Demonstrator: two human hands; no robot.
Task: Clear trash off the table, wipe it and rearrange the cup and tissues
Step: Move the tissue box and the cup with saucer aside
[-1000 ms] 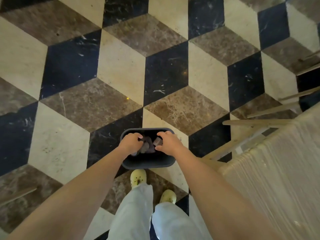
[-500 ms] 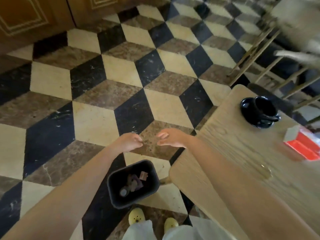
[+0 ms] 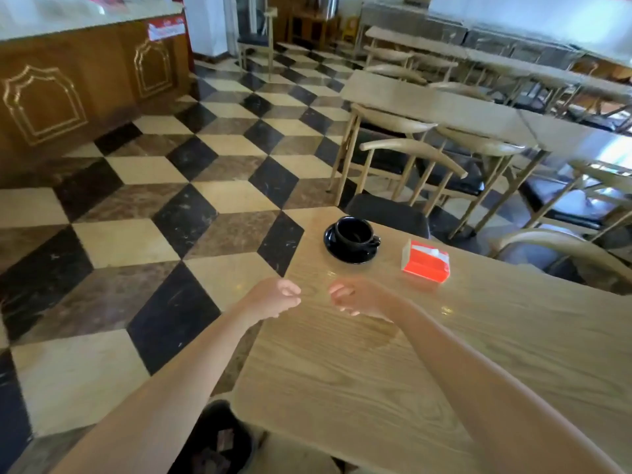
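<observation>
Both arms are stretched forward over the near corner of a light wooden table [image 3: 393, 378]. The left hand [image 3: 273, 297] is held above the table's left edge, its fingers loosely curled inward, and nothing is seen in it. The right hand [image 3: 359, 297] is held over the tabletop just beside it, fingers likewise half-curled and blurred, and no object is seen between them. The two hands are apart, with a narrow gap of bare wood left between them, and neither is clearly pressed on the surface.

A black cup [image 3: 354, 232] is seen standing upright on a black saucer [image 3: 342, 253] at about 12 o'clock from the hands, near the table's far corner and well apart from both. Its handle is turned to the right. A red and white tissue box [image 3: 425, 261] is found at roughly 2 o'clock from the right hand, just to the right of the saucer without touching it. A few small glints, possibly wet spots, can be made out on the wood between the hands and the cup.

A dark trash bin [image 3: 219, 439] is placed on the chequered floor [image 3: 136, 241] at about 7 o'clock from the left hand, partly hidden by the left forearm and the table's near edge; scraps are visible inside it, though blurred.
</observation>
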